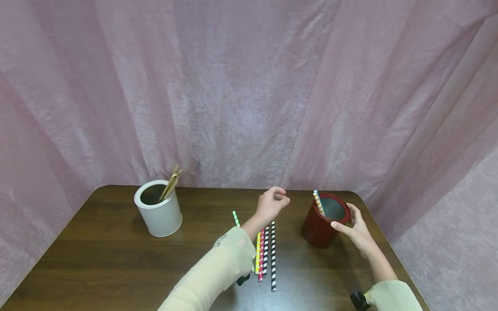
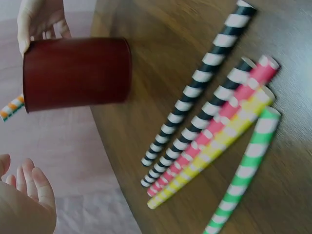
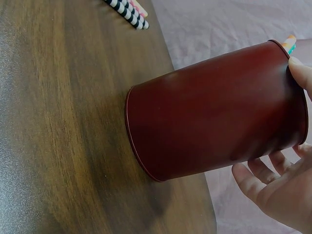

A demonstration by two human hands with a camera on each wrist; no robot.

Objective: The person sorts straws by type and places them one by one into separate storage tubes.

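so the left hand (image 1: 271,205) is up in the air at about 12 o'clock from the loose straws, fingers loosely bent, nothing in it. the right hand (image 1: 359,231) has the red canister (image 1: 316,231) by its rim, thumb near 5 o'clock and fingers round at 3. that canister is at roughly 2 o'clock from the straws, with two striped straws (image 1: 320,205) leaning out toward 11. can't tell if its base is flat on the table (image 1: 97,259).

loose ones: a green striped straw (image 2: 246,165), a yellow straw (image 2: 219,141), a pink dotted straw (image 2: 214,129) and two black-striped straws (image 2: 199,80). the white canister (image 1: 161,218) with tan sticks (image 1: 171,185) is out at 10 o'clock.

my read: this is the steady-the-canister step, left hand free for a straw. next move calls for dropping toward 6 and pinching just one; the outer black-striped one looks easiest, since it's got a gap beside it.
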